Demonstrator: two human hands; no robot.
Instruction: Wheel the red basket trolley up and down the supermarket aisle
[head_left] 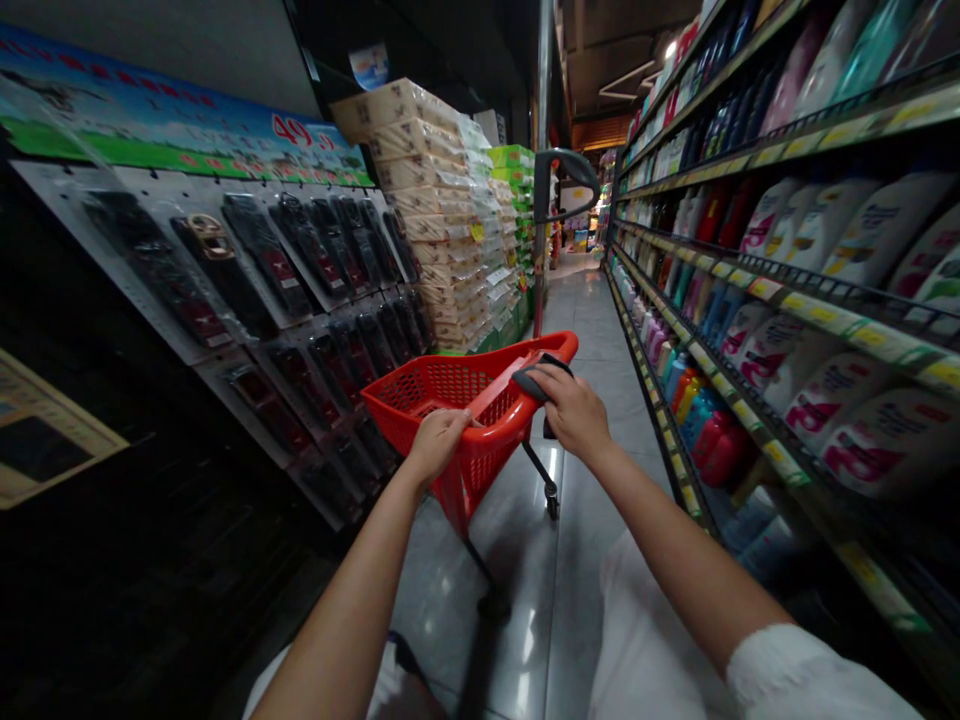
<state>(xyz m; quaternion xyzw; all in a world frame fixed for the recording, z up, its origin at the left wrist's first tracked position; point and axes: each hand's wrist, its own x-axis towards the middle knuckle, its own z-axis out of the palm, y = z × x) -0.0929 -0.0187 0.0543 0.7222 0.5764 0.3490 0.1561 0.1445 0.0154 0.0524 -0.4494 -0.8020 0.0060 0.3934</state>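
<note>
A red plastic shopping cart (484,468) with perforated basket walls stands in front of me, turned at an angle on dark legs with casters. My left hand (439,440) is closed over the near left part of its thick red rim. On the right side of the rim, my right hand (576,412) is closed on a dark grey cloth (529,384), pressed against the cart. Part of the cloth hangs below that hand. The part of the basket floor that shows holds nothing I can make out.
Packaged belts (274,260) hang on a display at left. Beyond it rise stacked cartons (439,230) and a metal post with a dark looped handle (574,185). Shelves of bottles (862,225) line the right side. Grey tiled floor (581,300) runs down the aisle.
</note>
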